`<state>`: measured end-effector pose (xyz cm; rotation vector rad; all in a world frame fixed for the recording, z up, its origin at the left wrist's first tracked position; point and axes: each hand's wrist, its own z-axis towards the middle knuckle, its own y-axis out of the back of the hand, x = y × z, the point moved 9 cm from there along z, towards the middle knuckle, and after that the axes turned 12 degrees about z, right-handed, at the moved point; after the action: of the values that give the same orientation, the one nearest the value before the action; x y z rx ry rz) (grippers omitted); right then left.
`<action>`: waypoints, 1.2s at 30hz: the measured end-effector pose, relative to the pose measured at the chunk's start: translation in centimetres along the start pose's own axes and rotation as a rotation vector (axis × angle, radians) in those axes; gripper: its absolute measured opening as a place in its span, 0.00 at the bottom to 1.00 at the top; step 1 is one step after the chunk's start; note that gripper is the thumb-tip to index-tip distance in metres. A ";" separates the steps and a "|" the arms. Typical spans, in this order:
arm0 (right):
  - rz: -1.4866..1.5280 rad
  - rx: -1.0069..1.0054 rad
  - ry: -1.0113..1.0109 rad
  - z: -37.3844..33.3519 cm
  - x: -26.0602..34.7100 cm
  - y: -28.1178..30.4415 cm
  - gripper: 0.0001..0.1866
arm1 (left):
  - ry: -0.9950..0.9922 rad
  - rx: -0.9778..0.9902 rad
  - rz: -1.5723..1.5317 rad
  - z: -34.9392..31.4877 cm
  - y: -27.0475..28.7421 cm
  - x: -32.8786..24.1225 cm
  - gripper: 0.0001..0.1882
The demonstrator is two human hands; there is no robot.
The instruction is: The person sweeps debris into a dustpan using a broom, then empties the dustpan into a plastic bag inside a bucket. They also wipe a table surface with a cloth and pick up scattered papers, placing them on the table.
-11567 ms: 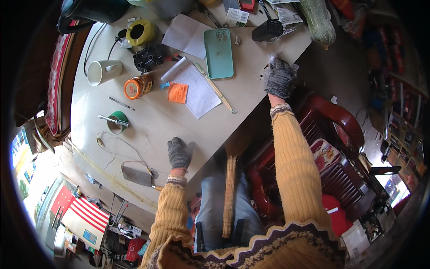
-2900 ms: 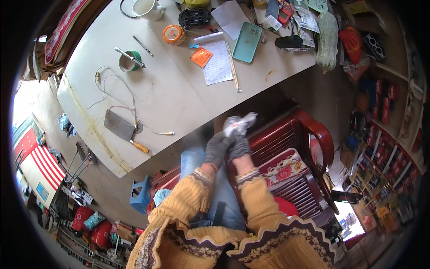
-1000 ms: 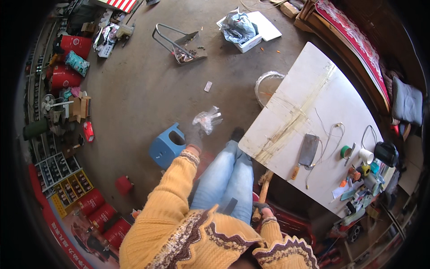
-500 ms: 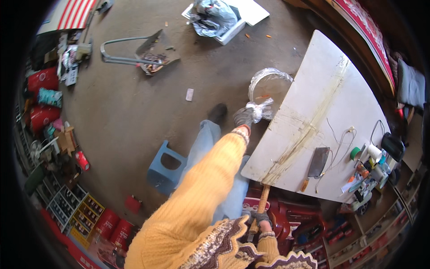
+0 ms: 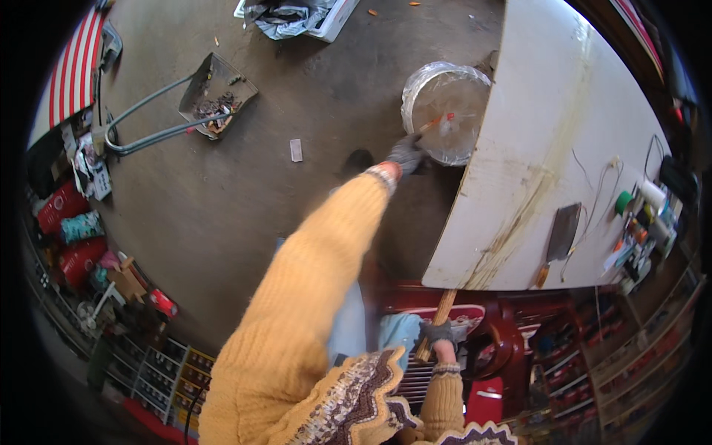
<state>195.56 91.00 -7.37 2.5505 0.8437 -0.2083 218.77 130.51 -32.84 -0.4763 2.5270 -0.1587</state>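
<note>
My left hand (image 5: 406,154), in a grey glove, reaches to the near rim of a round bin (image 5: 410,93) lined with clear plastic. Its fingers point toward the bin and hold nothing that I can see. Inside the bin lie a small clear plastic clump (image 5: 447,127) with a red spot and an orange strip. Low in the view my right hand (image 5: 437,332), gloved as well, is closed round a wooden pole (image 5: 446,306). The pole's upper end disappears beneath the edge of a white tabletop (image 5: 512,148).
On the tabletop lie a cleaver (image 5: 564,233), a cord and clustered small items. A long-handled dustpan (image 5: 215,93) holding debris rests on the floor, near a pale card (image 5: 296,150). A white box (image 5: 337,21) stands at the far side. Crates (image 5: 159,374) line the left.
My left hand has let go of the knotted clear plastic, and a plastic clump now lies in the bin. The view has shifted. My right hand still grips the wooden pole.
</note>
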 end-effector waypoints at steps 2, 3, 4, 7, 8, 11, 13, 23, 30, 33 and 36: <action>0.439 0.140 -0.045 -0.6 -1.3 -3.0 0.25 | -0.088 -0.060 -0.017 -6.4 4.1 0.6 0.34; 0.535 0.209 -0.038 -1.5 -1.6 -4.8 0.25 | -0.046 -0.118 0.060 -9.4 6.5 2.0 0.34; 0.525 0.209 -0.006 -2.2 -1.7 -6.3 0.26 | 0.109 -0.184 0.107 -11.9 8.8 4.5 0.32; 0.402 0.161 0.092 -5.9 -2.6 -11.0 0.28 | 0.132 -0.297 -0.108 -22.4 16.2 11.2 0.25; 0.345 0.132 0.116 -7.4 -3.0 -12.5 0.29 | 0.187 -0.474 0.132 -26.0 19.7 12.9 0.25; 0.265 0.082 0.180 -12.1 -5.8 -15.7 0.31 | 0.261 -0.481 0.154 -35.4 23.9 16.8 0.26; 0.341 0.052 0.363 -14.8 -7.4 -15.6 0.33 | 0.379 -0.500 0.095 -40.5 25.2 18.6 0.25; 0.454 -0.117 0.219 -16.8 -19.5 -12.2 0.42 | 0.336 -0.637 0.232 -52.4 31.8 19.5 0.20; 1.052 0.151 0.346 -8.0 -11.1 -12.0 0.30 | 0.374 -0.739 0.331 -55.7 39.1 20.4 0.20; 1.217 0.276 0.349 -6.4 -6.1 -14.7 0.18 | 0.343 -0.742 0.284 -57.2 42.1 21.1 0.18; 1.151 0.375 0.188 -6.7 -2.4 -22.0 0.24 | 0.352 -0.719 0.229 -57.6 46.2 22.2 0.17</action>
<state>180.52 108.52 -8.78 2.9723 -0.7465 0.2637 155.98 166.05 -5.52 -0.4437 2.9115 0.8453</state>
